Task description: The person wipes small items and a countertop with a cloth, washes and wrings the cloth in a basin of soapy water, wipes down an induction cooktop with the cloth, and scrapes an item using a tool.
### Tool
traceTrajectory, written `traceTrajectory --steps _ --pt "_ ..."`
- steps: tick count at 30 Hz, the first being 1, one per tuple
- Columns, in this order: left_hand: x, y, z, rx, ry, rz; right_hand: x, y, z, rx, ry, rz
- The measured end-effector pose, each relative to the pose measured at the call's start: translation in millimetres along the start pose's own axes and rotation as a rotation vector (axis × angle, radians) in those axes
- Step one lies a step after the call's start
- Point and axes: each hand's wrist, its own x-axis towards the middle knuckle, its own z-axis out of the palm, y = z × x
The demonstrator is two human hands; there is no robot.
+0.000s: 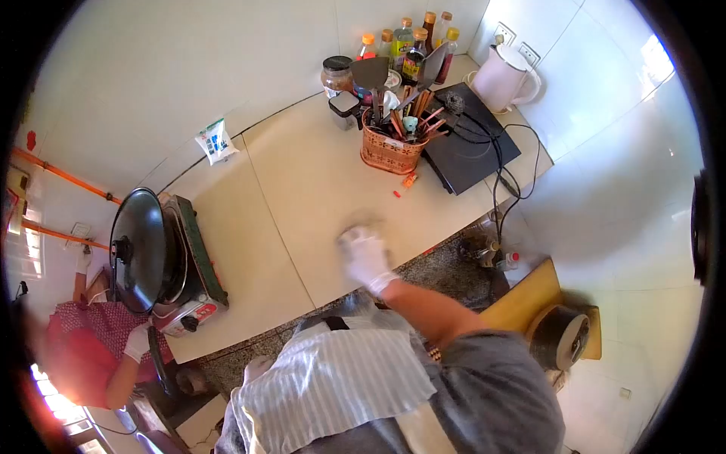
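Observation:
My right hand (366,256), in a white glove, is pressed down on the pale tiled counter (280,181) near its front edge. Motion smears its fingers, which are bent over a small greyish thing that I cannot make out. A pale shape low beside the striped apron (333,371) may be my left hand (258,368); its fingers are hidden. Beyond my right hand lie small orange-red scraps (409,180) near a woven basket (389,151) filled with chopsticks and utensils.
At left, a co-worker's gloved hand (138,342) is by the handle of a wok lid or pan (142,250) over a gas stove (198,257). Sauce bottles (414,57), a black induction cooker (473,144) with cables, and a kettle (505,79) stand at the back. A white packet (217,141) leans against the wall.

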Motion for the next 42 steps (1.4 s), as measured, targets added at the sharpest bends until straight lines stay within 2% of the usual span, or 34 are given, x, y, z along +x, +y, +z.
traceTrajectory --steps 2,4,5,7,8,10,12,13,14,15,17,18,20,23,24,26,29,32,35,38,40,42 --pt "1.4 -26.6 5.9 0.000 -0.035 0.004 -8.9 -48.7 15.1 -0.012 -0.182 -0.354" --pt "-1.0 -39.5 6.9 -0.016 -0.040 0.000 -12.4 -80.9 30.5 0.234 -0.325 -0.662" --pt "-4.4 -43.2 7.6 -0.033 -0.034 -0.004 -6.6 -85.6 36.6 0.231 -0.330 -0.685" --pt "-10.8 -47.6 6.6 -0.072 -0.022 -0.009 5.9 -90.3 52.3 0.805 -0.514 -0.554" --pt "-12.3 -49.5 6.8 -0.089 -0.017 -0.010 6.0 -83.5 50.2 0.915 -0.404 -0.415" --pt "-14.3 -50.2 6.3 -0.115 -0.020 -0.014 11.8 -49.6 34.0 1.350 -0.461 -0.162" --pt "-11.5 -55.0 7.4 -0.113 -0.032 -0.022 5.9 -4.5 -28.3 1.215 -0.326 -0.013" --pt "-9.0 -58.0 7.4 -0.107 -0.041 -0.022 0.6 9.5 -66.8 1.093 -0.300 0.138" --pt "-7.7 -61.7 7.3 -0.093 -0.047 -0.026 2.3 51.6 -64.0 1.124 -0.231 0.168" --pt "-5.8 -66.1 8.5 -0.081 -0.053 -0.028 -2.8 71.8 -80.8 0.985 -0.021 0.281" --pt "-3.0 -72.1 9.5 -0.065 -0.067 -0.036 1.1 153.3 -69.4 0.439 0.295 0.229" --pt "-4.3 -74.3 9.5 -0.054 -0.075 -0.042 -4.7 158.9 -68.9 0.437 0.277 0.242" --pt "-1.4 -72.0 7.4 -0.035 -0.080 -0.040 6.2 169.8 -74.0 -0.214 0.211 0.337" --pt "-0.8 -58.7 -3.2 -0.005 -0.097 -0.031 26.5 172.3 -57.4 -0.057 0.225 0.304" --pt "-0.6 -51.8 -7.2 0.018 -0.107 -0.018 29.7 165.3 -56.6 -0.161 0.240 0.300" --pt "0.9 -38.4 -10.7 0.056 -0.124 0.006 37.5 170.7 -52.1 -0.131 0.224 0.326" --pt "4.9 -17.0 -7.2 -0.214 -0.011 0.016 33.8 164.9 -55.5 -0.131 0.165 0.309" --pt "-3.0 -0.6 -7.0 -0.228 -0.038 0.111 35.8 166.3 -56.9 -0.156 0.124 0.257" --pt "1.0 -1.4 -2.4 -0.223 -0.135 -0.016 46.0 162.3 -57.3 -0.154 0.155 0.274" --pt "-8.7 -4.3 -1.1 -0.227 -0.038 0.011 37.7 146.1 -53.0 -0.225 0.157 0.279" --pt "2.9 -20.4 -0.6 -0.149 -0.062 -0.006 31.0 137.2 -59.7 -0.304 0.154 0.246" --pt "10.4 -27.0 -0.4 -0.079 -0.083 -0.025 26.2 131.4 -66.8 -0.351 0.043 0.224"
